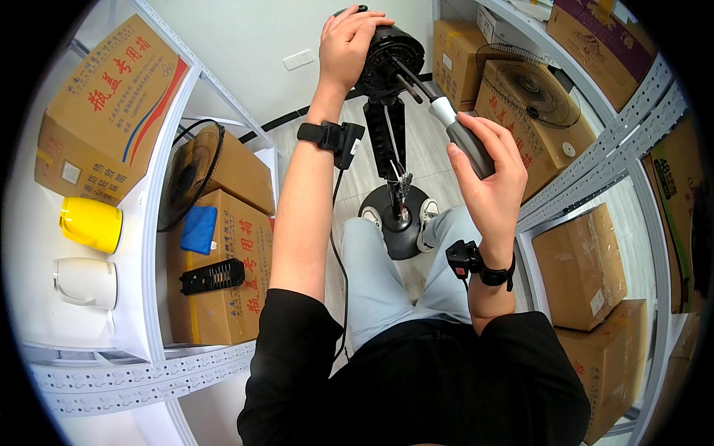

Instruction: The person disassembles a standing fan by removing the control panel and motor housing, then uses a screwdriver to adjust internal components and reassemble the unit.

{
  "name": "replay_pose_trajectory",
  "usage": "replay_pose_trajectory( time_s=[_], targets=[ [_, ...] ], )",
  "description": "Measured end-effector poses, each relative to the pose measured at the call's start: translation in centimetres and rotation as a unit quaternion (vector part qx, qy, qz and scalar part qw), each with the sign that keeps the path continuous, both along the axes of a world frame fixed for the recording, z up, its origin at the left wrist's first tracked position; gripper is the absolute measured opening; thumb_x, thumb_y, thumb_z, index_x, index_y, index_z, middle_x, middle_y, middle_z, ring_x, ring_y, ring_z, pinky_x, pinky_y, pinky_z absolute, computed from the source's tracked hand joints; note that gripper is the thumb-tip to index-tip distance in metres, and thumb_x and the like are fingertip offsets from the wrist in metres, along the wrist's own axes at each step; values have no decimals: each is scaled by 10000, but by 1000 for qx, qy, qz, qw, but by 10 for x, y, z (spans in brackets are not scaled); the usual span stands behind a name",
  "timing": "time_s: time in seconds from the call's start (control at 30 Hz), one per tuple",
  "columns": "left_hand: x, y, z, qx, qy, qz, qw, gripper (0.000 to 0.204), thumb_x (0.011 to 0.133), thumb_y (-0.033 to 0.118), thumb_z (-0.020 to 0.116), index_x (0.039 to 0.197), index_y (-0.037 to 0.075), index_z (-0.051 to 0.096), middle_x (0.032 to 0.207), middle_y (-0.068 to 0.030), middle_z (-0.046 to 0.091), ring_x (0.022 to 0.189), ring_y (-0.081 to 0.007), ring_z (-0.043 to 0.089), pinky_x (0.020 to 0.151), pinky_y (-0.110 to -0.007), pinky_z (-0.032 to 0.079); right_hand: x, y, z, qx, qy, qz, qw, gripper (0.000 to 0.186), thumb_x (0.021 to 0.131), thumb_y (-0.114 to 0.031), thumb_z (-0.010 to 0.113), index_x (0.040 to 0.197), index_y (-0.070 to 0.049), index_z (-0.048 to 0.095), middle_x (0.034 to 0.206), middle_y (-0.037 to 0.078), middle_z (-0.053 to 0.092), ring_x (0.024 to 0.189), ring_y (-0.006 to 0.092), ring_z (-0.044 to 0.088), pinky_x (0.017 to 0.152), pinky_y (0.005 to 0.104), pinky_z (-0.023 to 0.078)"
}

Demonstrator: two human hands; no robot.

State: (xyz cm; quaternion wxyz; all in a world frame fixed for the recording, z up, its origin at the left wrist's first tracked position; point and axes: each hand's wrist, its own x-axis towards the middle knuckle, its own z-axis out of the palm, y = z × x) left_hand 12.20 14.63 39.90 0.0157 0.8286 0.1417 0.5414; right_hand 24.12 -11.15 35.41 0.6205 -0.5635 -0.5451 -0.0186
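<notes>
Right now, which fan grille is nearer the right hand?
The right grille; the left grille is farther from the right hand, beyond the left forearm.

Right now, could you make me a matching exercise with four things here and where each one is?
1. Left hand
2. Screwdriver
3. Yellow container
4. Round black base

A. In the right hand
B. On the left-side shelf
C. Down by the shoes
D. On the black motor housing

Pairs: 1-D, 2-A, 3-B, 4-C
</notes>
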Motion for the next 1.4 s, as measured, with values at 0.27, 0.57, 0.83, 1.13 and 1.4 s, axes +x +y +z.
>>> replay_pose_trajectory(
  time_s=[0.27, 0.57, 0.83, 1.13, 1.4],
  targets=[
    [-1, 0, 0, -2, -5, -9, 1000, 289, 933, 173, 446, 967, 60, 710, 1083, -114, 684, 1167, -313, 549, 1085, -435, 322, 0, 0, -1, -1, 7, 5, 1000, 333, 769, -50, 719, 1100, -44, 683, 1075, 116, 632, 893, 238, 641, 792, 323, 506],
    [0, 0, 0, -19, -13, -21, 1000, 287, 933, 171, 452, 962, 53, 712, 1080, -115, 684, 1166, -312, 549, 1084, -432, 323, 1, 0, -2, 6, 0, -2, 1000, 331, 769, -52, 721, 1098, -42, 681, 1074, 116, 631, 910, 245, 640, 805, 325, 504],
    [1, 0, -1, -24, -16, -17, 999, 289, 935, 169, 447, 969, 53, 710, 1078, -112, 683, 1161, -307, 549, 1082, -423, 323, 2, 0, -1, -3, 3, 5, 1000, 328, 771, -51, 719, 1096, -42, 680, 1071, 116, 632, 910, 249, 641, 808, 329, 506],
    [0, 0, -1, -3, 3, -1, 1000, 292, 930, 173, 440, 981, 59, 704, 1097, -112, 677, 1176, -308, 541, 1083, -424, 325, 2, 0, -1, 7, -6, -2, 1000, 325, 772, -49, 713, 1095, -45, 680, 1073, 115, 630, 907, 252, 642, 799, 330, 509],
    [-1, 0, -1, 10, 10, 4, 1000, 292, 929, 172, 435, 993, 65, 699, 1105, -113, 675, 1179, -314, 539, 1086, -426, 325, -2, 0, 1, 20, -56, -20, 998, 344, 762, -24, 699, 1103, -69, 682, 1079, 90, 620, 866, 238, 648, 756, 328, 520]
  ],
)
